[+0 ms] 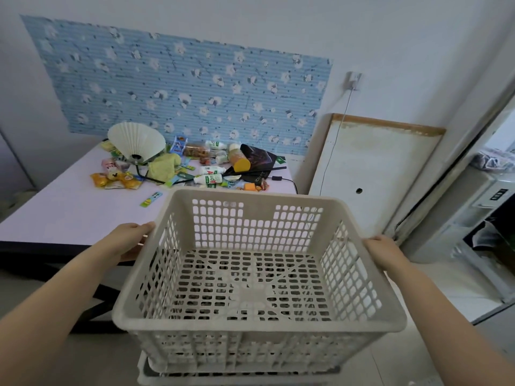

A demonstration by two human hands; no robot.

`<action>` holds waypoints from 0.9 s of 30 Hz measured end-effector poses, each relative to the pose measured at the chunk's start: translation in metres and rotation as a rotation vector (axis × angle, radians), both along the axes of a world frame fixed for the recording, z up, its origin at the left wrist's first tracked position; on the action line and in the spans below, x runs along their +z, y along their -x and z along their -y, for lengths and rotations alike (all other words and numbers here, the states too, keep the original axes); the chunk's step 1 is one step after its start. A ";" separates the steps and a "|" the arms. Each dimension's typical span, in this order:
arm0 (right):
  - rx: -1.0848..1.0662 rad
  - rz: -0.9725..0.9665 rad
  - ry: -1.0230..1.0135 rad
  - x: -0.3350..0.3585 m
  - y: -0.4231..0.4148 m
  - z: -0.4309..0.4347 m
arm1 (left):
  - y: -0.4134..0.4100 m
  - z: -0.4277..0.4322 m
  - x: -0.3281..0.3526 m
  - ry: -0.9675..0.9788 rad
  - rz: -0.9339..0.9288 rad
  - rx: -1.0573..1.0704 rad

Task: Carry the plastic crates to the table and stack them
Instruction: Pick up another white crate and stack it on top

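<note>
Holding: I have the crate (250,274) by its two side rims, left hand (131,238) curled over the left rim, right hand (383,250) closed over the right rim.
Crate position: in the air before me, its far edge just over the near right part of the bench (69,215); I cannot tell whether it touches.
Below it: a second crate (237,376) shows under the first, only its rim in sight.
Bench clutter: far half is crowded, with a white pleated fan (136,142), a yellow-green cloth (164,167), small white bottles (210,179), snack packets (114,179) and a black box (256,160); the near half is bare but for one small sachet (152,199).
Right of bench: a white board (370,174) leans on the wall, with a cable (334,146) hanging across it.
Crate look: off-white plastic, square-holed lattice walls and floor, empty, broad rolled rim.
</note>
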State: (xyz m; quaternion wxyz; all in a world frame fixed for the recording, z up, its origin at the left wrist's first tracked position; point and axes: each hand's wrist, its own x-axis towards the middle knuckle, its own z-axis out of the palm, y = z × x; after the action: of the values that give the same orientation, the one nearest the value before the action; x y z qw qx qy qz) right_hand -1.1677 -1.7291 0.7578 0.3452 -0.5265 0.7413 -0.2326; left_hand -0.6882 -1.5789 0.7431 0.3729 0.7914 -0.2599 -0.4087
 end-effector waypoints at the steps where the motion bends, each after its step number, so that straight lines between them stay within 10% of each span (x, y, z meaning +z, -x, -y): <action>1: 0.006 0.020 -0.012 0.001 0.005 -0.002 | 0.000 -0.004 0.000 -0.003 -0.003 0.000; 27: 0.068 -0.074 0.268 -0.014 0.007 -0.065 | 0.050 -0.062 0.023 0.257 0.212 0.139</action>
State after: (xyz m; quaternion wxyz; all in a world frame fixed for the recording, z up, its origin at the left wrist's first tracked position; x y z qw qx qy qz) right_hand -1.1743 -1.6640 0.7434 0.2518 -0.6011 0.6974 -0.2981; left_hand -0.7377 -1.5166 0.7665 0.4686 0.7921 -0.2925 -0.2596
